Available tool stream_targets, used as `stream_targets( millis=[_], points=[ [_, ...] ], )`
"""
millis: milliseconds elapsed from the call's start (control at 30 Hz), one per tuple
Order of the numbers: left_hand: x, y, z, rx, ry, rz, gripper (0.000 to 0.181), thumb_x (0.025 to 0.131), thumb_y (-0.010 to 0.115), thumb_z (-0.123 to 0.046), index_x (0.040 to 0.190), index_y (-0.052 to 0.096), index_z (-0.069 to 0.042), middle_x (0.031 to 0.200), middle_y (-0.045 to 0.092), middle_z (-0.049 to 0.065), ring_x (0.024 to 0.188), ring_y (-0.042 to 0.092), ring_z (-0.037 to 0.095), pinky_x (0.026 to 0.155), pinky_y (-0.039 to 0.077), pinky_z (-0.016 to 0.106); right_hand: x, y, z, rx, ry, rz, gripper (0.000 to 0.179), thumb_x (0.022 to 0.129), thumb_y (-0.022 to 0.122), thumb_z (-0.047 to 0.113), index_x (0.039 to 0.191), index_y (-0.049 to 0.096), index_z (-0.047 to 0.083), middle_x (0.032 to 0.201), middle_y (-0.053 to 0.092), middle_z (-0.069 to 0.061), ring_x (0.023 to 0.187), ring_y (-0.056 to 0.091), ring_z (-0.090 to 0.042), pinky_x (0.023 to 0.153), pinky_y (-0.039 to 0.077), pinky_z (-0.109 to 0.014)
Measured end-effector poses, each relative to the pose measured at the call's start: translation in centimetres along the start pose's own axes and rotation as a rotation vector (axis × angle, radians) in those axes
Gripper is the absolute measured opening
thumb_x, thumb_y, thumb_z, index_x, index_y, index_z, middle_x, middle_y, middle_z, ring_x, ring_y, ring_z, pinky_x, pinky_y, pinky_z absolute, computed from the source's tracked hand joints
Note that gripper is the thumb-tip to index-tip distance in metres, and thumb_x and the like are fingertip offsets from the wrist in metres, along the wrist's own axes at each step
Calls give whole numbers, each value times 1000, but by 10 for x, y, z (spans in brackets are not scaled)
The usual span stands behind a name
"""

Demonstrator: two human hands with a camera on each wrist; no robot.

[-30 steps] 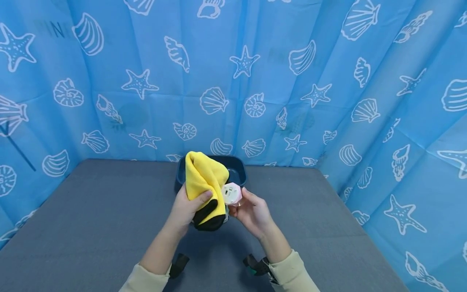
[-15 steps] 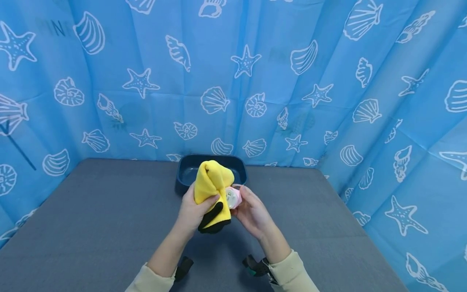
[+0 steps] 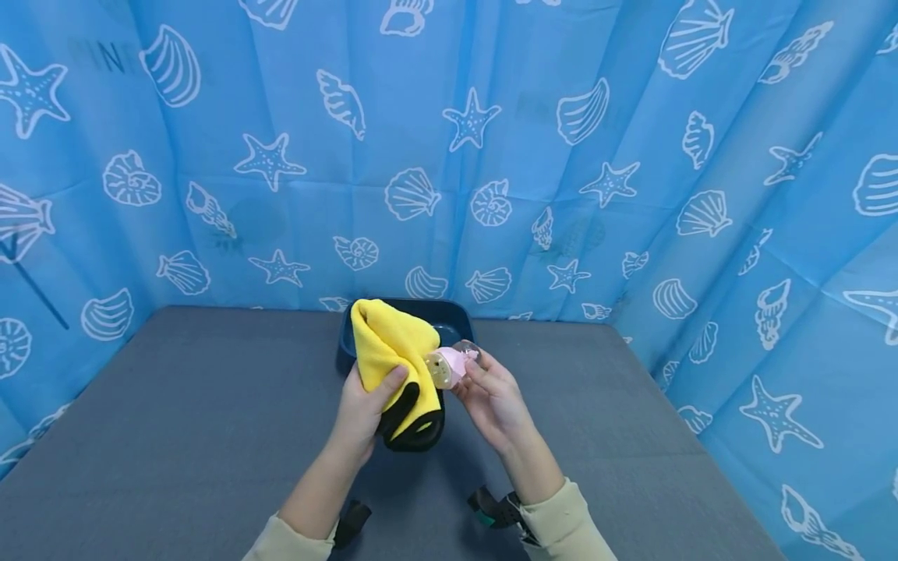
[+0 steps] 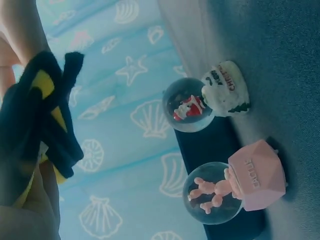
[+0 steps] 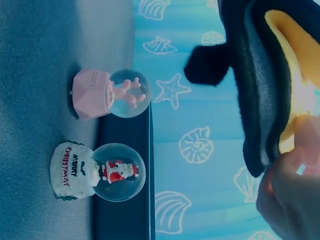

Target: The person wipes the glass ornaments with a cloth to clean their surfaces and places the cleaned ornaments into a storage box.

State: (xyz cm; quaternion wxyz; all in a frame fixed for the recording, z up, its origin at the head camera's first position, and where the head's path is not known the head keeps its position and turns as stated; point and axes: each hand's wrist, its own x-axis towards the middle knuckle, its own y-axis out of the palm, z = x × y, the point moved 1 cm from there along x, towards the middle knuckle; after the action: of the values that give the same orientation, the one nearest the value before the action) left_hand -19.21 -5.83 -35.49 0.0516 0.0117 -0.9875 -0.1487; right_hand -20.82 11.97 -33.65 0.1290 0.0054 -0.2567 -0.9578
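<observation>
My left hand [image 3: 365, 401] grips a folded yellow cloth [image 3: 396, 335] with black edging, thumb across its front. In my right hand [image 3: 494, 401] is a snow globe [image 3: 454, 366] with a pink base, pinched at its clear dome. It lies tilted sideways, its underside toward the cloth and right at the cloth's edge. Both wrist views show two more snow globes upright on the table, hidden in the head view. One has a pink faceted base [image 4: 257, 175] and a pink figure; the other has a white Merry Christmas base [image 5: 70, 170] and a Santa.
A dark blue rectangular bin [image 3: 459, 315] stands behind the hands at the table's far edge, partly covered by the cloth in the head view. Grey fabric covers the table [image 3: 231, 405]. A blue shell-patterned curtain [image 3: 449, 156] hangs behind and to the right.
The cloth moved right against the globe's base, then back left. My right hand has turned the globe, so its underside faces left and the dome shows at the fingers.
</observation>
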Motion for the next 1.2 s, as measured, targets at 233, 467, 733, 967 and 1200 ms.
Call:
stream_targets(
  millis=[233, 467, 733, 967, 1200],
  points=[
    [-1, 9, 2, 92, 16, 28, 61, 90, 71, -19, 135, 34, -2, 116, 50, 14, 100, 53, 25, 87, 49, 32, -1, 3, -3, -7, -10, 20, 50, 104, 41, 7, 148, 20, -1, 135, 39, -14, 106, 51, -17, 93, 46, -23],
    [-3, 15, 6, 162, 92, -20, 60, 87, 73, -10, 134, 37, 1, 115, 51, 16, 102, 52, 28, 89, 48, 39, -2, 4, -7, 2, -64, 58, 27, 103, 49, 12, 123, 41, -5, 118, 53, -10, 104, 55, -18, 93, 48, -26],
    [1, 8, 6, 92, -19, -44, 56, 89, 72, -15, 132, 39, -1, 113, 52, 13, 97, 56, 22, 83, 49, 31, 3, 2, -2, 43, -87, -65, 36, 104, 40, 5, 138, 31, -1, 125, 48, -12, 112, 51, -20, 98, 44, -27],
    [0, 12, 6, 19, -63, 58, 61, 90, 70, -21, 136, 34, -2, 117, 50, 13, 99, 55, 21, 85, 50, 30, 3, 5, -2, 107, -138, 41, 33, 103, 35, 1, 136, 30, 1, 130, 45, -13, 119, 51, -22, 103, 41, -30],
    [-2, 19, 8, 50, -9, 22, 63, 89, 72, -16, 136, 33, -1, 119, 50, 14, 103, 53, 24, 89, 49, 32, -1, 10, -5, -3, -142, 85, 41, 103, 49, 15, 135, 31, -2, 130, 48, -13, 117, 52, -20, 101, 44, -31]
  ],
)
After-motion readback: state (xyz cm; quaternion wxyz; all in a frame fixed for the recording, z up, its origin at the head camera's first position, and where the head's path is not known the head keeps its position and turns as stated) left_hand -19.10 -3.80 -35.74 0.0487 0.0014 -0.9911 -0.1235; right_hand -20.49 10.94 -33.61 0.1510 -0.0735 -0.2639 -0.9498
